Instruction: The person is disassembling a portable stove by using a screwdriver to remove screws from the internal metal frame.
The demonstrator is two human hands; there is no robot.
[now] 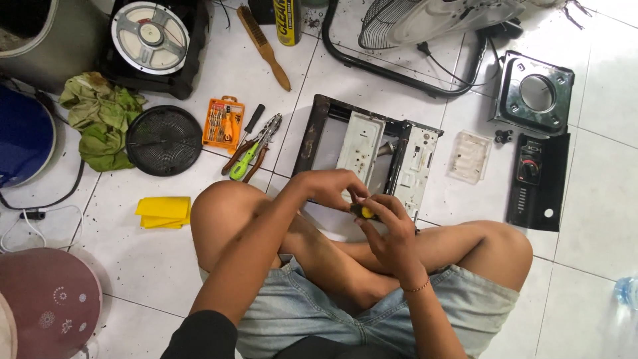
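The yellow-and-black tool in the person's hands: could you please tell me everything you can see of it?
The yellow-and-black tool is small, with only a yellow patch and a dark end showing; the rest is hidden by fingers. It looks like plastic. The right hand cups it from below, and the left hand meets it from above. It is held over the crossed legs, just before the open metal chassis on the tiled floor.

left hand [329, 186]: fingers curled, palm down | right hand [385, 223]: fingers pinched, touching left
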